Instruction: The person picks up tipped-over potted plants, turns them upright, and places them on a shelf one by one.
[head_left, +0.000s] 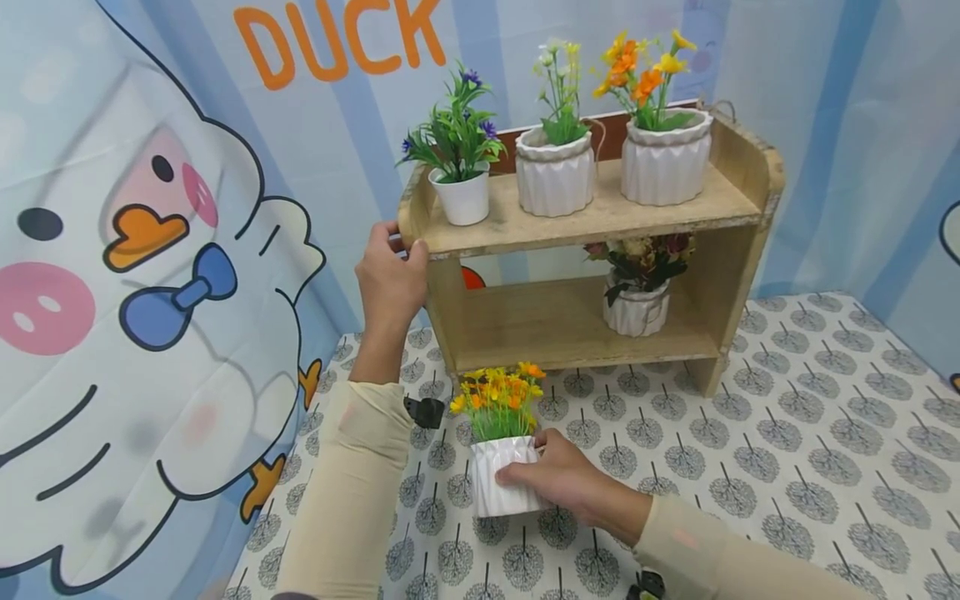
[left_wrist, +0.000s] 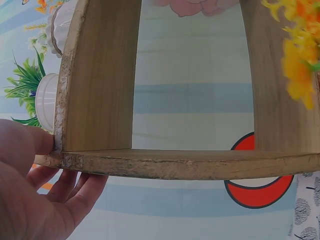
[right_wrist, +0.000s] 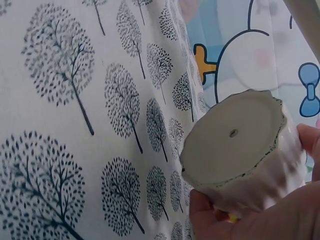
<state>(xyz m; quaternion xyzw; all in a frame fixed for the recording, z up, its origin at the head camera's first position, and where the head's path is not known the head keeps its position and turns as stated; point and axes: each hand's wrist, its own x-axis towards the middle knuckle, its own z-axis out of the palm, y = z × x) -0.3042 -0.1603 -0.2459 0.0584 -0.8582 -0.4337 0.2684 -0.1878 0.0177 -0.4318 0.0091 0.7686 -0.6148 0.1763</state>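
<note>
My right hand (head_left: 573, 479) grips a white ribbed flowerpot (head_left: 498, 479) planted with yellow and orange flowers (head_left: 501, 400). In the right wrist view the pot's bare underside (right_wrist: 232, 135) shows, lifted off the tablecloth, with thumb and fingers on opposite sides of its wall. My left hand (head_left: 392, 279) holds the left end of a two-tier wooden shelf (head_left: 600, 221) at its upper corner. In the left wrist view the thumb lies on one side of the wooden edge (left_wrist: 175, 165) and the fingers curl behind it.
On the top tier stand a small white pot (head_left: 463, 198) with purple flowers, a white pot (head_left: 555, 177) with pale blooms and another (head_left: 666, 167) with orange and yellow ones. A pot of dark flowers (head_left: 637, 308) sits on the lower tier. Tree-patterned cloth (head_left: 787, 467) covers the table.
</note>
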